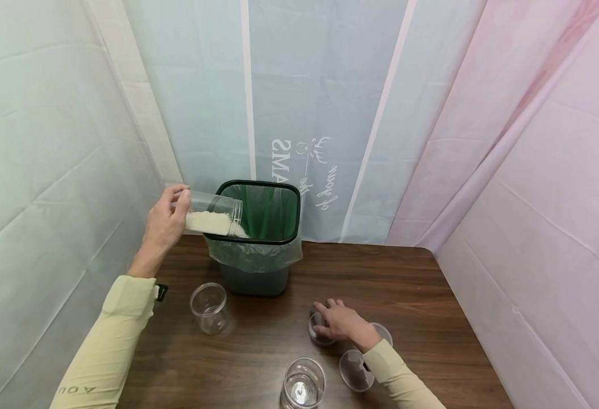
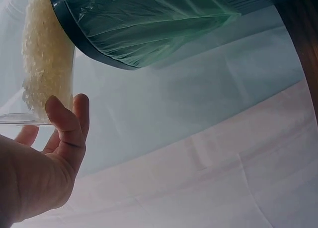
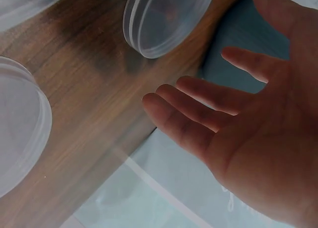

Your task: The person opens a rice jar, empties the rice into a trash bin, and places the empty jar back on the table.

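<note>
My left hand [image 1: 166, 218] holds a clear plastic jar [image 1: 204, 201] by its base end, its fingers and thumb around it. The jar lies nearly on its side, with its open mouth over the near left rim of a dark green bin [image 1: 250, 278] lined with a clear bag. Pale, rice-like grains [image 2: 47, 59] fill the jar's lower side and reach its mouth. Over the table, my right hand [image 1: 342, 321] is spread above a round clear lid [image 1: 321, 335]. In the right wrist view, its extended fingers [image 3: 179, 121] hold nothing and stand apart from that lid [image 3: 169, 19].
An open clear jar [image 1: 209, 307] stands in front of the bin, and another [image 1: 303, 383] at the table's near edge. Two more clear lids [image 1: 353, 372] lie by the right forearm. Cloth hangs [image 1: 325, 85] behind the wooden table [image 1: 381, 272] and at both sides.
</note>
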A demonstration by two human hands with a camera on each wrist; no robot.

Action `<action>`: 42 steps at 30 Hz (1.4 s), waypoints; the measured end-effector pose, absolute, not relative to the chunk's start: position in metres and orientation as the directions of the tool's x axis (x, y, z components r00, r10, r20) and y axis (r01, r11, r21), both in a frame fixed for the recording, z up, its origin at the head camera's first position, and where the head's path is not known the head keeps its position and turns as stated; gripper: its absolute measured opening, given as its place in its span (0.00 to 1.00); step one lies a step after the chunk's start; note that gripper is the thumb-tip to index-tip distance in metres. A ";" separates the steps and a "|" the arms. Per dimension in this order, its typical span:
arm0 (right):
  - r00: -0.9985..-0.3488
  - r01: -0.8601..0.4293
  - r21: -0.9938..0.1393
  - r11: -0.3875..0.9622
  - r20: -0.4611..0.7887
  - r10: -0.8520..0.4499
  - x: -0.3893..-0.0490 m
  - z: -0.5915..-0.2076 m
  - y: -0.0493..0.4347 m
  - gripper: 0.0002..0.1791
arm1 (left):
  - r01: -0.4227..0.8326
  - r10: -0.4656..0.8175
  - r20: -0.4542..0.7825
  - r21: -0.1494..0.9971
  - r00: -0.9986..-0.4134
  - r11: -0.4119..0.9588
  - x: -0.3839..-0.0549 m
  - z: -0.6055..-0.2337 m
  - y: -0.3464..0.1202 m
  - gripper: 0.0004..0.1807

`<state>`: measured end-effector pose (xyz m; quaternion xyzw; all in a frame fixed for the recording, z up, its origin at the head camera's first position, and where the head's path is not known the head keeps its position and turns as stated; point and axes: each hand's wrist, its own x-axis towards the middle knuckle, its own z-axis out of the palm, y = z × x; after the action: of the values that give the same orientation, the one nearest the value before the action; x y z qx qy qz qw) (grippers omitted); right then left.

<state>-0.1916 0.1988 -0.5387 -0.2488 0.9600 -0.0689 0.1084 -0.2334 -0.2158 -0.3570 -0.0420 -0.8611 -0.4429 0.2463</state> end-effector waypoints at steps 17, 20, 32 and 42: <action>-0.854 -0.458 -0.185 0.869 -0.178 -0.488 -0.192 -0.543 0.198 0.35 | 0.275 -0.128 0.437 0.740 -0.890 0.614 -0.238 -0.352 -0.212 0.31; -0.852 -0.464 -0.182 0.867 -0.175 -0.493 -0.193 -0.543 0.198 0.35 | 0.275 -0.119 0.432 0.739 -0.894 0.615 -0.238 -0.352 -0.212 0.31; -0.854 -0.454 -0.198 0.869 -0.181 -0.488 -0.197 -0.545 0.196 0.34 | 0.274 -0.103 0.420 0.739 -0.901 0.615 -0.239 -0.347 -0.210 0.31; -0.853 -0.460 -0.198 0.865 -0.172 -0.493 -0.197 -0.544 0.197 0.34 | 0.276 -0.082 0.416 0.726 -0.906 0.630 -0.240 -0.343 -0.206 0.32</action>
<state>-0.1967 0.1967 -0.5438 -0.2483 0.9596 -0.0751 0.1091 -0.2398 -0.2061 -0.3434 -0.0551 -0.8781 -0.4264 0.2098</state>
